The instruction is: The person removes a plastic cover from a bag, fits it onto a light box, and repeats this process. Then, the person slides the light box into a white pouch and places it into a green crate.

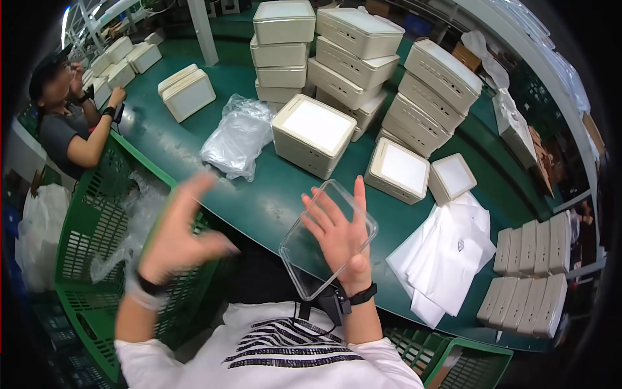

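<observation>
My right hand holds a clear plastic box cover at the table's near edge, its thumb along one side and its fingers stretched out behind the see-through face. Nothing shows in my left hand, which is up over the green crate on the left. It is smeared by motion, but its thumb and fingers stand apart. Beyond the cover is a cream box with a white top. A crumpled heap of clear plastic bags lies to the left of that box.
Tall stacks of cream boxes stand at the back of the green table. White bags lie to the right, near rows of boxes. A green crate holds plastic film. Another person is at the far left.
</observation>
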A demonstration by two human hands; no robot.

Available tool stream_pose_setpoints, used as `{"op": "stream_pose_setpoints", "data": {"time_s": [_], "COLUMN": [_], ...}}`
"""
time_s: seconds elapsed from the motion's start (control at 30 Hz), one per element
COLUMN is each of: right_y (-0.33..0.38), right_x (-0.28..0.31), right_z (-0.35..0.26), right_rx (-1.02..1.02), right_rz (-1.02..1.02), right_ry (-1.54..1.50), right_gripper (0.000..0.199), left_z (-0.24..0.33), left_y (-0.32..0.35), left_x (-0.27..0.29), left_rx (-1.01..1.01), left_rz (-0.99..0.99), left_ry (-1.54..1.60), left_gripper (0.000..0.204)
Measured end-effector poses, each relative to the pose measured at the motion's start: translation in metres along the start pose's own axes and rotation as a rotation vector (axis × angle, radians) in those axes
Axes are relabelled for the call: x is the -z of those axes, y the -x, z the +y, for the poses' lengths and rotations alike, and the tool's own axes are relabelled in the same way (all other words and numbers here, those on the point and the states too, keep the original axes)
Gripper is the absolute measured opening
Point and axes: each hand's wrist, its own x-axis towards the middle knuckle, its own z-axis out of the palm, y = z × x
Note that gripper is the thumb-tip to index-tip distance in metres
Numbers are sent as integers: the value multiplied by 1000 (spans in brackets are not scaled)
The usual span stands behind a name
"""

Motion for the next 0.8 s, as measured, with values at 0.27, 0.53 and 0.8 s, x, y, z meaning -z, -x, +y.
{"op": "stream_pose_setpoints", "data": {"time_s": [0.27,0.53,0.8], "right_y": [17,20,-36], "right_x": [-16,-19,-2], "right_z": [-23,-39,-94], "right_rx": [-2,-127,-14], "right_rz": [-25,103,186], "right_ry": [225,416,664], "right_gripper": [137,135,126], "left_z": [27,4,-48], "left_y": [-13,-9,-10], "left_x": [-126,-156,-118], "left_rx": [-192,-262,21], "left_rz": [-452,-404,-272], "left_ry": [936,1237,1246], "left_gripper": [138,133,129]}}
